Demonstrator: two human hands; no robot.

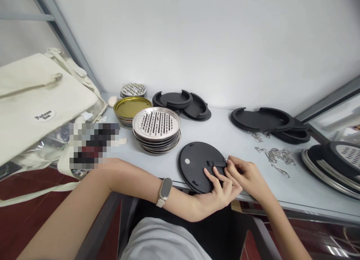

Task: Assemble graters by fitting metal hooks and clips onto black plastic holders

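A black round disc [201, 157] lies near the table's front edge, with a pale dot and a short raised black strap [218, 163] on its upper face. My left hand [221, 187] holds it by its near right side, and two fingers press on the face beside the strap. At the strap's right end, my right hand [244, 174] is closed in a pinch on a small thin metal ring [226, 160], mostly covered by fingertips. The two hands touch. To their right lies a loose heap of thin metal clips [278, 156].
A stack of round metal grater plates [160, 121] stands left of the disc, beside gold-coloured lids [132, 107]. Black round holders [173, 99] lie behind, and more holders [261, 119] at right. Assembled graters [332, 166] sit far right. A cream bag [42, 91] fills the left.
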